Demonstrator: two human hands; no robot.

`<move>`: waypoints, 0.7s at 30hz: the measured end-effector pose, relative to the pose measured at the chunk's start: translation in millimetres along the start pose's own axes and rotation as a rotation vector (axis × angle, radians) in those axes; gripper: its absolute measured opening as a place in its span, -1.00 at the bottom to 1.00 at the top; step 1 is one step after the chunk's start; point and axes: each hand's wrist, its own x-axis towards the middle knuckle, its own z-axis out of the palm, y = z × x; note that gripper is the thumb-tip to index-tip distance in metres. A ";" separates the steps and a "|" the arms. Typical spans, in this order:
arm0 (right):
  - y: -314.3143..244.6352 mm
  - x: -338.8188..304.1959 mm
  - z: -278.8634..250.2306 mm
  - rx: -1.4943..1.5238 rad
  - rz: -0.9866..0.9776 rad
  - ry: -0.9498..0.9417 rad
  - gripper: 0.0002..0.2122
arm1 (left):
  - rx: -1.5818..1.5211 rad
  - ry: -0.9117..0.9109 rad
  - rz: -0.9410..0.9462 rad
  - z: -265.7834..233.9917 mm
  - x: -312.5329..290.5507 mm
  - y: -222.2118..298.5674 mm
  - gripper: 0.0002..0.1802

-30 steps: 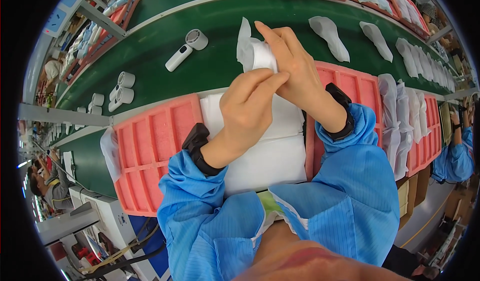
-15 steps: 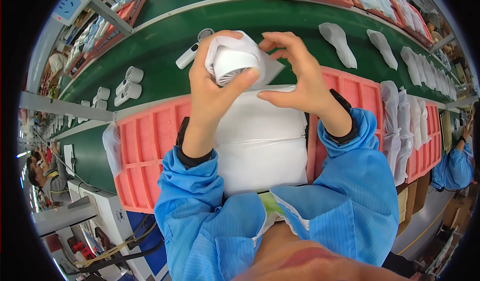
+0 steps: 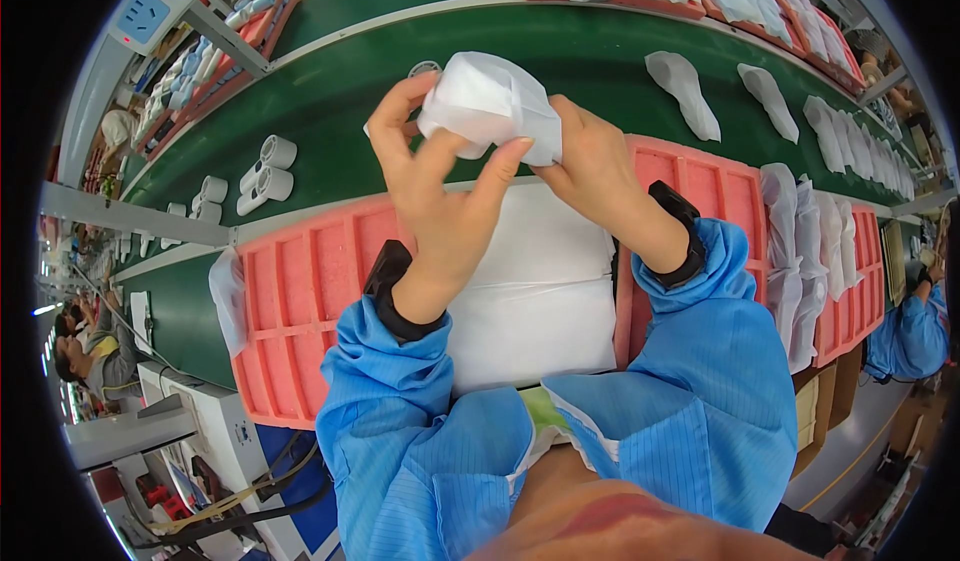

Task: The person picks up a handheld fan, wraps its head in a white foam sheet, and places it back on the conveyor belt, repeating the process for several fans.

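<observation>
Right between the fingers of both hands is a white wrapped bundle (image 3: pixel 485 101), held up over a long green table (image 3: pixel 330 101). I can see the left hand (image 3: pixel 445 196) holding it from the left side. Its fingers are spread apart and bent around the bundle, and its thumb touches the wrap near the bottom. Some of the left fingertips are hidden, so I can't tell how hard they press. The right hand (image 3: pixel 595 171) pinches the loose end of the wrap between its thumb and fingers.

Just behind the left fingers, a round bit of a small thing (image 3: pixel 424 68) peeks out. Farther to the left of those fingers lie some white things with round heads and short handles (image 3: pixel 268 176). Well to the right of the right fingers, two long wrapped pieces (image 3: pixel 685 96) lie apart, with a row of more wrapped ones (image 3: pixel 850 141) past them.

Below the fingers, nearer the person's chest, is a pile of white sheets (image 3: pixel 535 326). A pink tray with little boxes (image 3: pixel 310 281) sits below and left of the left fingers, and another pink tray (image 3: pixel 700 171) sits to the right of the right fingers.
</observation>
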 end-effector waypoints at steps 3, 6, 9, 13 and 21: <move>0.6 -2.8 2.6 0.104 -0.006 -0.021 -0.63 | 0.129 0.000 0.111 -6.2 2.8 0.7 -0.79; -1.2 3.5 -13.0 0.508 0.158 -0.228 -0.64 | 0.218 0.017 0.090 -16.8 11.1 -7.5 -0.83; 19.0 3.9 -23.4 0.726 0.280 -0.410 -0.64 | -0.229 0.220 -0.380 -12.7 16.4 -38.9 -0.84; 75.0 17.0 -19.0 0.597 0.381 -0.451 -0.63 | 0.007 -0.082 -0.267 -5.6 4.4 -53.4 -0.81; 180.1 6.9 6.3 -0.587 0.604 -0.266 -0.53 | -0.066 -0.822 -0.302 59.9 -82.2 -12.6 -0.74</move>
